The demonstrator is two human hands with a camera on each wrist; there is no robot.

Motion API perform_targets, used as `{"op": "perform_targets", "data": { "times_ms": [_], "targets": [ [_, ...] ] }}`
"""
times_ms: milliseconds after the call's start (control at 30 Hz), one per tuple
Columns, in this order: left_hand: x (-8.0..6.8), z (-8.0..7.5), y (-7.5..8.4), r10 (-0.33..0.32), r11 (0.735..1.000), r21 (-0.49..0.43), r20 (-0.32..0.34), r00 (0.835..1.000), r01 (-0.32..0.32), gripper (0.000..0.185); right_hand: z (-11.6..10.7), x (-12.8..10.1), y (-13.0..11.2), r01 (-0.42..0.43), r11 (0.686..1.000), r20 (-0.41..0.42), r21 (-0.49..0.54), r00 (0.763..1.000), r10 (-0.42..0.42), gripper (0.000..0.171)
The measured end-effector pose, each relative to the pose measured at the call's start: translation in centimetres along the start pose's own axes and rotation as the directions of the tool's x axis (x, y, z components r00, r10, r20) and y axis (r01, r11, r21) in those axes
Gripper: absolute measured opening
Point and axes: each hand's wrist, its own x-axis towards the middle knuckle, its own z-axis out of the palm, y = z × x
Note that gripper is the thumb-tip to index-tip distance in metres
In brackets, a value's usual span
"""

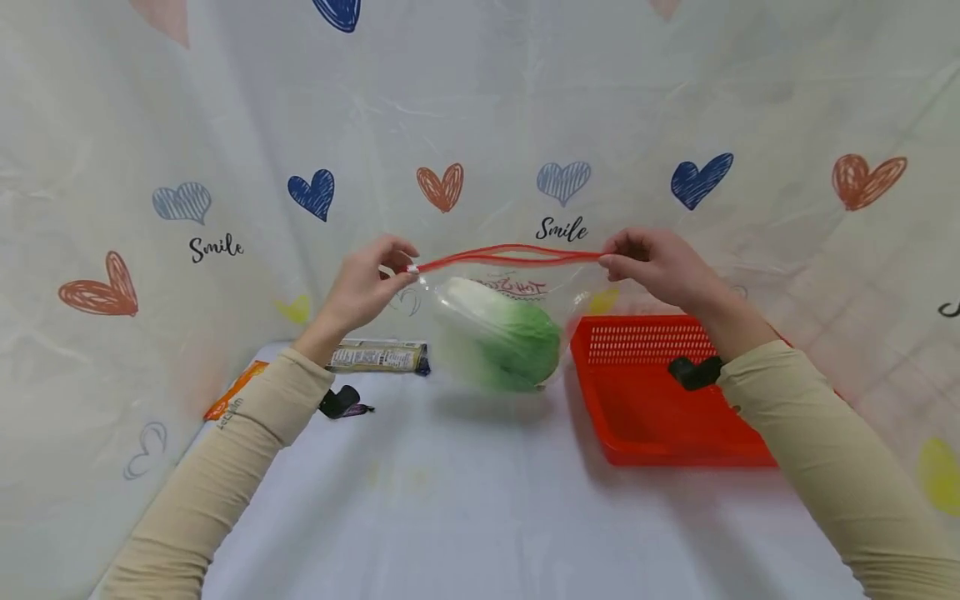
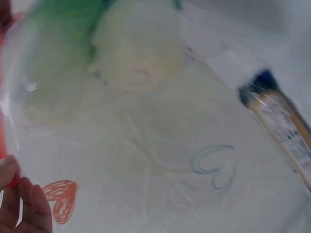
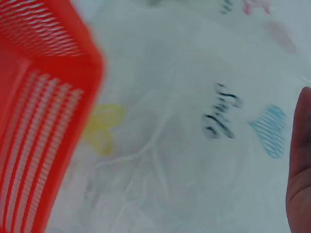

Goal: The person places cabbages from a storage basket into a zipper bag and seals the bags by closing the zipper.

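I have the bag point(image 1: 501, 321) up off the table point(image 1: 465, 492), stretched between my two hands by its red zip strip point(image 1: 510, 254), with the cabbage point(image 1: 504, 337) hanging inside it, left of the red basket point(image 1: 660, 392). I judge this to be the sealing step: the strip looks slightly parted in the middle, so the next move calls for running pinched fingers along it while the other end is held taut. My left hand point(image 1: 367, 283) pinches the strip's left end, fingers curled, wrist raised. My right hand point(image 1: 656, 262) pinches the right end the same way, forearm angled in over the basket. A packet point(image 1: 378, 357) lies flat behind my left forearm.
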Motion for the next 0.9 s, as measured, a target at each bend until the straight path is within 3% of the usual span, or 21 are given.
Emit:
{"op": "perform_targets", "data": {
  "times_ms": [67,133,267,467,667,900],
  "targets": [
    [-0.1,-0.2,-0.2,-0.026,1.000,-0.018,-0.018,0.999,0.026,0.027,0.1,0.1,-0.1,0.000,1.000,0.004,0.027,1.000,0.000,0.022],
    [-0.4,-0.2,-0.6,-0.044,0.999,-0.016,0.013,0.999,0.044,0.028,0.3,0.3,0.0,0.007,0.999,0.035,0.034,0.999,-0.008,0.021],
    [-1.0,0.4,-1.6,-0.120,0.986,-0.108,0.067,0.990,0.127,0.032,0.7,0.0,0.5,0.002,0.998,0.067,0.066,0.998,-0.007,0.019],
    [-2.0,1.6,-2.9,-0.217,0.904,-0.355,0.106,0.970,0.241,0.032,1.5,-0.7,2.2,-0.029,0.994,0.098,0.102,0.995,0.018,0.022],
    [-2.5,2.6,-3.1,-0.240,0.852,-0.454,0.105,0.965,0.261,0.028,2.0,-1.4,4.2,-0.065,0.977,0.093,0.205,0.995,0.047,0.031],
    [-2.5,2.9,-3.0,-0.264,0.837,-0.474,0.091,0.960,0.275,0.023,2.6,-1.2,4.6,-0.071,0.968,0.070,0.240,0.996,0.056,0.031]
  ]
}}
